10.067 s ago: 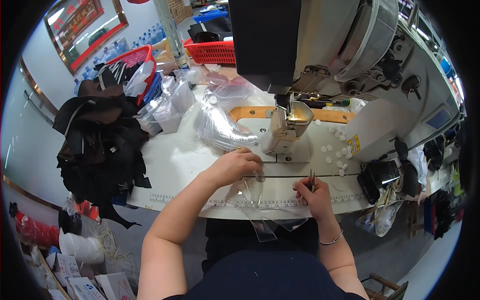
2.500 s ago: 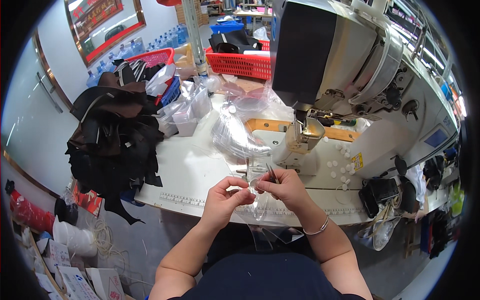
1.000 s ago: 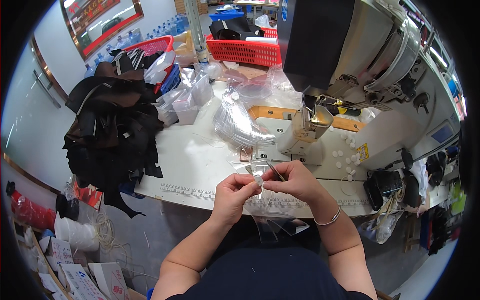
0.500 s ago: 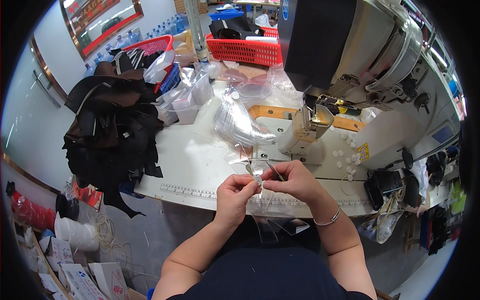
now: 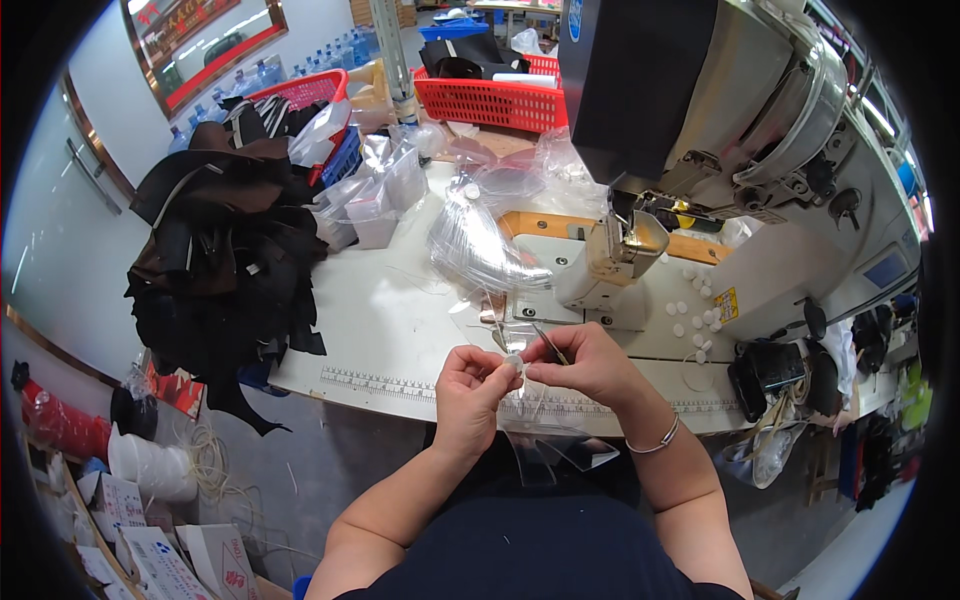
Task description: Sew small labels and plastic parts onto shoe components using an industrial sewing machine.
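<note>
Between the thumb and fingers of my left hand (image 5: 470, 387) is pinched a small round white disc (image 5: 514, 362). My right hand (image 5: 585, 362) is closed beside it, thumb and fingertips close to the disc. A thin pointed dark metal tool (image 5: 550, 344) sticks out of that hand; whether it is tweezers or thread snips I cannot tell. Clear plastic sheet (image 5: 560, 455) hangs below both hands over the table's front edge and seems joined to the disc. The fingers hide much of the disc.
A sewing machine (image 5: 625, 250) stands ahead, to the right. Loose white discs (image 5: 697, 320) are scattered right of it. Clear plastic pieces (image 5: 475, 240) lie stacked beyond my hands. Black scraps (image 5: 230, 270) are heaped at the left. A printed ruler (image 5: 375, 388) follows the table's front edge.
Both hands keep their grip in nearly the same place, with only a slight shift of the fingers. The clear plastic just beyond them has changed position a little.
</note>
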### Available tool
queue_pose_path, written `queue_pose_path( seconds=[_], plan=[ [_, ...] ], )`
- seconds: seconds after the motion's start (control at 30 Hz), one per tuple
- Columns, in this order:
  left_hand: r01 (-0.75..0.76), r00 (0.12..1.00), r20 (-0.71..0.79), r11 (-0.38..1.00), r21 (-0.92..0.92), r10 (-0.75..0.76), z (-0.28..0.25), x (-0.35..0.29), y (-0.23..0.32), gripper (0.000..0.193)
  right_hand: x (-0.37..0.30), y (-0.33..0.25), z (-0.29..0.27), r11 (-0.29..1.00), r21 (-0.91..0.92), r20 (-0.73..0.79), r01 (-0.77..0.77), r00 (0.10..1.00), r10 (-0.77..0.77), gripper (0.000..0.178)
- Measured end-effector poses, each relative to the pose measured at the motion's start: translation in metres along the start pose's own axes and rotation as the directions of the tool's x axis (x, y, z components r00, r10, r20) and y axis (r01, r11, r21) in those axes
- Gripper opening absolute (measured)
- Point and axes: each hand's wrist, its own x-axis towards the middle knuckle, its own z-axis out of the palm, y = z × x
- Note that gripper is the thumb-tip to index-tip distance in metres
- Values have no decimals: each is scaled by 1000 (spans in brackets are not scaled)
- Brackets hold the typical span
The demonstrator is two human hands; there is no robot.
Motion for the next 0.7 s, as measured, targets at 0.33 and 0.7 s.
queue_pose_path(
  seconds=[0.33, 0.7],
  plan=[
    [2, 1000, 0, 1000, 25, -2, -4, 1, -2, 23, 3, 10, 4, 997, -77, -40, 10, 999, -13, 15],
    [156, 984, 69, 984, 86, -162, -10, 0, -2, 12, -3, 3, 2, 999, -41, -15, -31, 999, 31, 16]
  ],
)
